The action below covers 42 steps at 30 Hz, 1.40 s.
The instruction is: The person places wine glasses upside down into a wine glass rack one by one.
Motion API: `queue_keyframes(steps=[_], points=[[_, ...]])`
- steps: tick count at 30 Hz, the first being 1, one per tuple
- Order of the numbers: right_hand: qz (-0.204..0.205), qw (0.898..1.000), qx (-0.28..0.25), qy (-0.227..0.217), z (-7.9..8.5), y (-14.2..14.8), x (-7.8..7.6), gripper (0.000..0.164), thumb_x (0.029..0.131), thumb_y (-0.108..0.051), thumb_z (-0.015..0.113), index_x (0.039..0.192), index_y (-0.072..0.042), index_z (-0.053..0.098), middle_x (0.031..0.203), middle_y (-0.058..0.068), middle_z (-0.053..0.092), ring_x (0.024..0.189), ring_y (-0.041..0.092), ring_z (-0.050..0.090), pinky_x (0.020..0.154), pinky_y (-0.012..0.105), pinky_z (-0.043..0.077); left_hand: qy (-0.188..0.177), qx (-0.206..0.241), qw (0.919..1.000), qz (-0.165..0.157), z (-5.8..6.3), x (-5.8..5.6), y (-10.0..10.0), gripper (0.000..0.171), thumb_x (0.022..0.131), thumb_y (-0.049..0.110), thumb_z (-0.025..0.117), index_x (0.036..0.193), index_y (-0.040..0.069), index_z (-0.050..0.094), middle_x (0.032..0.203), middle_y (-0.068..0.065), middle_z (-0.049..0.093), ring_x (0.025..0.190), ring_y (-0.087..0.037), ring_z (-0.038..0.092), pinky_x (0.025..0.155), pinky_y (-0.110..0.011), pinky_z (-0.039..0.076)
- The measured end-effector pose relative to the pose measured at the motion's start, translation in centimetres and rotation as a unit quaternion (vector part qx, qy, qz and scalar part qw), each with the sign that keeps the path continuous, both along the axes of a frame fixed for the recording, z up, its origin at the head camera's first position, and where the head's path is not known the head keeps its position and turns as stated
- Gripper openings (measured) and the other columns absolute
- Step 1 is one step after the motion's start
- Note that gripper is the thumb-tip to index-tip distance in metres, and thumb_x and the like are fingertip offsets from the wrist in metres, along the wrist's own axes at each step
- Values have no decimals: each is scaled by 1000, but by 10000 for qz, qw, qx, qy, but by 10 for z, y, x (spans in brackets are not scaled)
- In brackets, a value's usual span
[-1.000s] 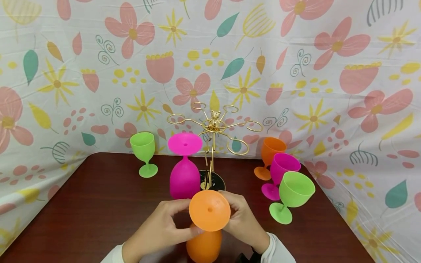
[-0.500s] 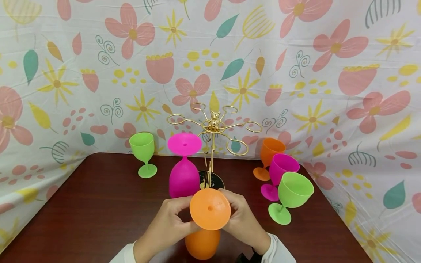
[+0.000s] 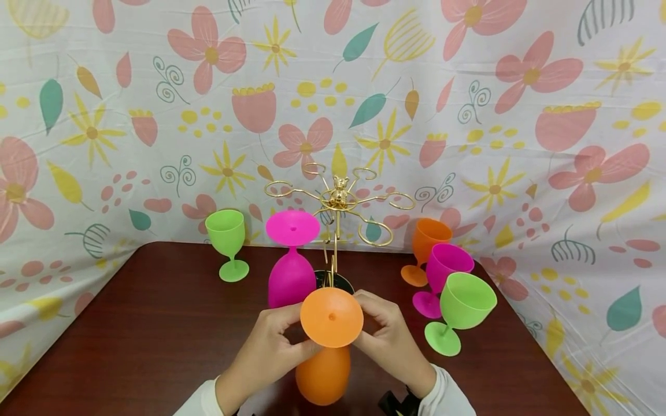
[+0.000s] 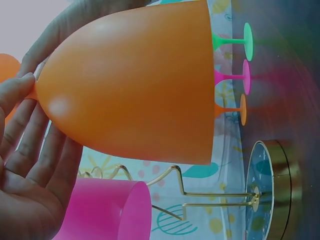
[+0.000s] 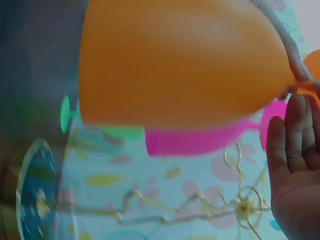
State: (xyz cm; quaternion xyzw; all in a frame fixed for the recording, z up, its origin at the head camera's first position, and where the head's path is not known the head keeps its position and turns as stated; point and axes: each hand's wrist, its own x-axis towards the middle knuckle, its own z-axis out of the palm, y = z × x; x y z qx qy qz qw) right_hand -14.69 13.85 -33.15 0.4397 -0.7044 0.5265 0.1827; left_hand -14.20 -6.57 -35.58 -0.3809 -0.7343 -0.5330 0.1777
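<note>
Upside down in front of me, an orange goblet (image 3: 324,378) has its round foot (image 3: 332,318) on top. My left hand (image 3: 267,349) pinches its stem, thumb and fingers under the foot. From the other side my right hand (image 3: 390,341) holds the same stem; the foot partly hides its fingertips. In the left wrist view, the goblet's bowl (image 4: 135,85) hangs above the table, mouth down. Just beyond my hands stands a gold wire rack (image 3: 337,231) with looped arms and a bear figure. An inverted magenta goblet (image 3: 292,280) hangs at its left side, off the table.
A green goblet (image 3: 226,234) stands upright at the back left. Along the right side stand an orange goblet (image 3: 429,240), a magenta goblet (image 3: 447,266) and a green goblet (image 3: 465,303), all upright. Behind the brown table (image 3: 171,323) hangs a flowered cloth (image 3: 333,86).
Both hands have moved the orange goblet slightly forward, towards the rack, so that its foot covers more of the rack's base. The other goblets and the rack stay put.
</note>
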Motion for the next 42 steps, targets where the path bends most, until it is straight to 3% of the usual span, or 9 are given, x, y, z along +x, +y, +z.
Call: queue_keyframes(steps=[6,10,15,19,23,28,32,38,42], points=[[-356,9983,1,457,20,11,0,33,77,14,65,104,-4,65,92,6,65,85,11,60,75,22,53,105,132,9998,40,1,-3,0,40,83,20,71,121,25,61,112,9,66,100,-8,64,82,-31,55],[-759,9920,-350,945,27,22,-7,28,78,15,62,102,4,66,88,8,66,83,12,62,72,17,51,42,182,9998,67,2,-5,-1,39,82,18,72,119,24,61,111,8,67,98,-8,64,80,-30,55],[-1108,9733,-1446,1398,37,36,-22,18,82,16,53,97,14,64,85,12,65,82,14,63,74,17,51,-115,258,9996,22,5,-7,-1,38,83,16,71,119,23,61,108,7,67,90,-8,64,73,-28,56],[-1913,9553,-1820,1333,46,44,-35,19,85,13,51,100,17,61,93,18,63,90,16,61,81,18,49,-47,359,9993,-25,10,-8,2,36,84,15,69,118,22,61,106,6,67,83,-7,63,71,-27,56],[-2729,9405,-1652,1167,53,48,-49,23,88,6,53,109,11,61,105,23,60,100,17,59,91,21,48,-107,465,9989,-10,15,-10,5,35,85,14,68,118,21,61,105,4,67,83,-8,63,71,-27,55],[-3227,9325,-1208,1088,59,50,-66,31,89,1,56,119,3,60,123,16,58,118,22,54,101,25,42,-249,591,9979,64,20,-13,8,36,85,15,68,120,20,60,107,3,67,89,-9,64,77,-29,56],[-3464,9297,-611,1087,59,53,-77,35,90,-4,58,125,-3,58,133,10,55,127,24,48,106,27,38,-399,772,9962,33,22,-16,13,38,87,14,65,124,23,57,110,5,65,94,-11,65,82,-30,55],[-3535,9281,-70,1168,48,66,-99,44,89,-8,60,132,-16,53,140,2,48,133,23,41,110,43,33,-640,1056,9923,-124,26,-21,21,39,91,11,59,128,21,54,116,0,64,103,-14,63,90,-30,52],[-3524,9264,93,1323,46,72,-113,43,92,-17,59,134,-19,52,141,-2,47,134,19,41,110,41,32,-746,1160,9904,-97,31,-22,26,32,94,13,55,125,20,55,110,-1,66,104,-15,62,92,-29,50]])
